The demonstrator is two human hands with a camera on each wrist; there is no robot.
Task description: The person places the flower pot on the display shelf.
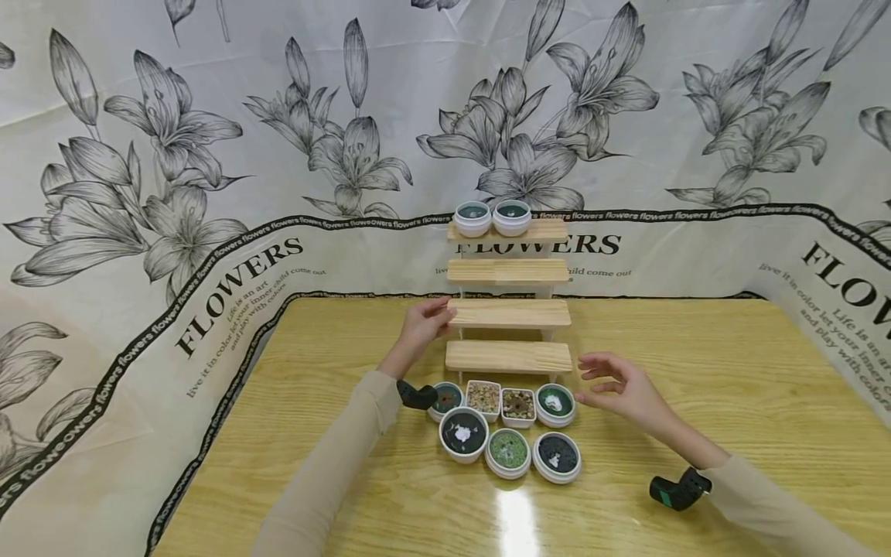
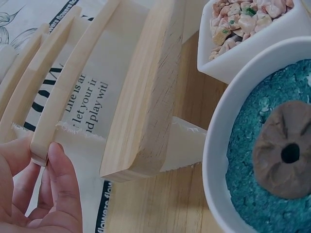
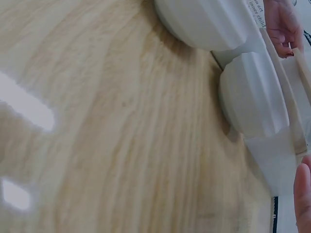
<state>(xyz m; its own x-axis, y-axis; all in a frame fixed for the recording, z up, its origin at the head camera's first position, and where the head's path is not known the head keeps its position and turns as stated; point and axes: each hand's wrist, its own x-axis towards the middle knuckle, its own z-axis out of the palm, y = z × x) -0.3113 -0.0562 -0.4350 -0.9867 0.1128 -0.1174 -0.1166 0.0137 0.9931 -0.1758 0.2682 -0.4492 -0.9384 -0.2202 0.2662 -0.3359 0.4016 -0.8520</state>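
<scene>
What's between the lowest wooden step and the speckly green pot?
A pinkish-stone square pot and, right beside it, a mixed-stone square pot stand between the lowest step and the speckly green pot. The head view shows this.

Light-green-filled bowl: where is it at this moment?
In the head view, right of centre, the light-green-filled bowl sits in the front row between two dark-filled bowls, in front of the tiered wooden stand.
</scene>
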